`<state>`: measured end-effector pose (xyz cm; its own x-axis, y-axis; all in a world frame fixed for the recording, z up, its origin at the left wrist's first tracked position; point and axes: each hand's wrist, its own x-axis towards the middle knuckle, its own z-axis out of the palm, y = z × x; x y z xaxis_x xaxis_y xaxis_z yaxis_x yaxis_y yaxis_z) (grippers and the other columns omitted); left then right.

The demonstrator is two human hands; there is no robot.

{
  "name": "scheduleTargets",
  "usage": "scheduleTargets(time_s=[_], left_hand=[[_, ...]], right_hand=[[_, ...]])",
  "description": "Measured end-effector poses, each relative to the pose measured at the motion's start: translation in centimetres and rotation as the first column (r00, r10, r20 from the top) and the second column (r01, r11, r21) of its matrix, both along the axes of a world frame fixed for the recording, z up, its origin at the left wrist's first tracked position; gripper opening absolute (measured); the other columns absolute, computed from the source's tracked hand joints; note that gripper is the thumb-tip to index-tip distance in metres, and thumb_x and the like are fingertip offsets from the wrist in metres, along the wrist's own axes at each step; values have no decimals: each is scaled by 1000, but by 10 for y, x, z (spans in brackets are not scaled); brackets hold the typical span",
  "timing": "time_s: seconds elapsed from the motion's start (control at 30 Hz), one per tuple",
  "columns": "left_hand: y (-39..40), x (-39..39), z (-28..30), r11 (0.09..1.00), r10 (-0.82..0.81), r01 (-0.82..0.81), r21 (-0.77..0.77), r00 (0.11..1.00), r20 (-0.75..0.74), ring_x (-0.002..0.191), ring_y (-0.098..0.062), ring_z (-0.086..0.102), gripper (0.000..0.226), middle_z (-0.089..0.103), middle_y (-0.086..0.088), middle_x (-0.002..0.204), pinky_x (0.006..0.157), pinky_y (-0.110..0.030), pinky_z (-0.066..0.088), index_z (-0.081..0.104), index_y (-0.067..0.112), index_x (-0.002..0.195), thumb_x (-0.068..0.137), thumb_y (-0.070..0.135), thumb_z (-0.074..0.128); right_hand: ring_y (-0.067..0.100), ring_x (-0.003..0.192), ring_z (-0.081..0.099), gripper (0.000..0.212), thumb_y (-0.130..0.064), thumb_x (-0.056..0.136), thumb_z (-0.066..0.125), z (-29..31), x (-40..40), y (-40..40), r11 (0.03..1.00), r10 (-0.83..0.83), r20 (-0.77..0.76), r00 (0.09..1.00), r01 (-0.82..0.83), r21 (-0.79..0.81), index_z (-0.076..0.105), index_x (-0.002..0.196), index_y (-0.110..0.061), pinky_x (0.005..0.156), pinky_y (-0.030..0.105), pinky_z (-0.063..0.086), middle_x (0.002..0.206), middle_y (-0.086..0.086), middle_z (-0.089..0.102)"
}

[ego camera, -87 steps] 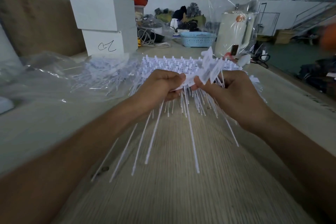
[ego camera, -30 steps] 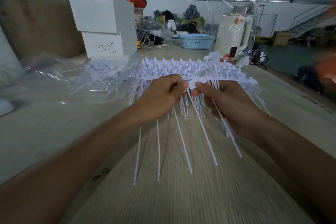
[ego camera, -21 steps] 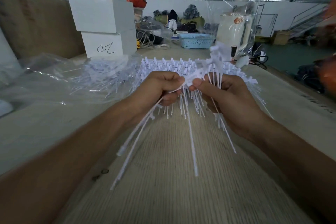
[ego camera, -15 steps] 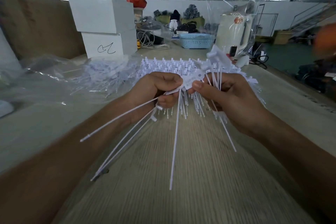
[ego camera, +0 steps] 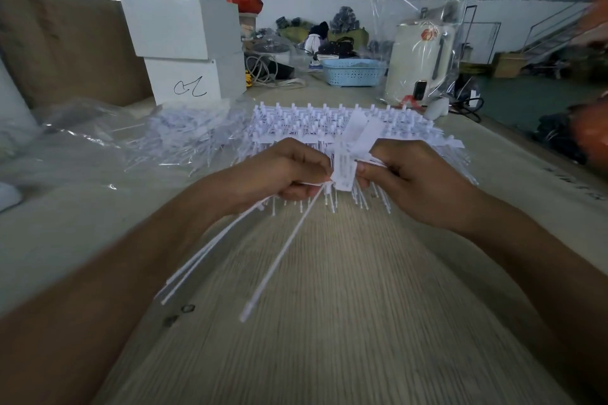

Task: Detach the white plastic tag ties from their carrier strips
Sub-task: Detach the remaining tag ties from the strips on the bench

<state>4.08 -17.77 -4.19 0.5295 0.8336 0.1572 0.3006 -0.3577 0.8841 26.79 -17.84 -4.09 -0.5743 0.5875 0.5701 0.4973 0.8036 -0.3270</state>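
Left of the stacked carrier strips [ego camera: 345, 123] lies a clear bag of loose ties [ego camera: 184, 135], white boxes [ego camera: 184, 46] behind. Before the stack, left hand [ego camera: 279, 171] grips detached tag ties [ego camera: 279, 250]; right hand [ego camera: 414, 177] pinches the tag bunch [ego camera: 343, 171].

Two white boxes [ego camera: 187, 52] stacked at my worktop's [ego camera: 329, 322] far left, a blue basket [ego camera: 353, 72] at the far edge, a bagged white appliance [ego camera: 418, 62] beside it.

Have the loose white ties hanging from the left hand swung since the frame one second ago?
Yes. The loose ties hung nearly straight down the wooden table then; now they slant toward its near-left, gripped in the left hand.
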Motion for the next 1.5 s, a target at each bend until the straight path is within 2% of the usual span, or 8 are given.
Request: scheduleTargets(time_s=[0.17,0.3,0.5,0.63,0.77,0.93,1.17,1.5], left_hand=[[0,-1,9,949,195,-136,284,962,-192,54,-9,44,30,53,-15,63,57,-19,39,65,-14,84,96,13,63],[0,0,2,821,409,-163,548,836,-365,46,-3,44,40,47,12,46,56,-24,35,53,21,58,94,35,63],[0,2,3,893,259,-187,409,957,-129,62,-6,57,27,63,8,68,63,-24,47,63,24,82,105,19,49],[-2,7,1,876,253,-199,439,965,-67,70,-22,67,15,67,-11,77,70,-34,55,71,10,94,100,12,58],[0,8,-1,866,289,-266,423,957,9,71,-29,70,10,70,-16,75,76,-47,56,74,8,97,94,16,68],[-2,9,-4,902,209,-184,389,978,-22,76,-22,73,4,75,-5,82,73,-38,58,72,17,95,91,17,71],[-4,18,-6,875,396,-307,375,899,-188,61,-15,70,21,74,4,71,65,-33,56,62,25,91,98,44,57],[-7,18,0,938,341,-345,32,936,83,40,-11,39,52,53,0,47,44,-18,32,59,18,56,103,37,52]], right_hand=[[3,62,54,31,-29,103,52,-1,-2,3,998,-54,24,998,53,35,54,73,-22,57,13,35,61,-10,51],[6,40,46,36,-26,105,48,4,7,5,982,-156,-215,964,128,-138,52,69,-22,46,11,35,48,-3,47],[0,40,37,41,-30,105,48,-2,-4,2,912,-260,-367,893,103,-397,67,70,-39,44,12,31,50,-11,43],[8,42,30,42,-39,100,57,-12,-16,3,794,-360,-391,847,58,-605,70,86,-2,43,21,25,48,-10,38],[12,46,31,47,-51,94,61,-10,-21,-4,702,-356,-441,824,-75,-708,69,79,-8,45,23,26,51,-5,37],[11,44,30,32,-42,94,64,-12,-23,-9,752,-247,-411,877,-94,-653,74,67,-28,45,25,23,51,-3,38],[15,47,24,28,-31,97,64,-15,-23,-5,801,-299,-512,805,-80,-593,73,75,-15,47,26,19,57,7,30],[10,44,21,22,-24,97,64,-14,-21,-6,812,-240,-636,733,-208,-546,72,86,-6,44,21,21,48,-9,28]])
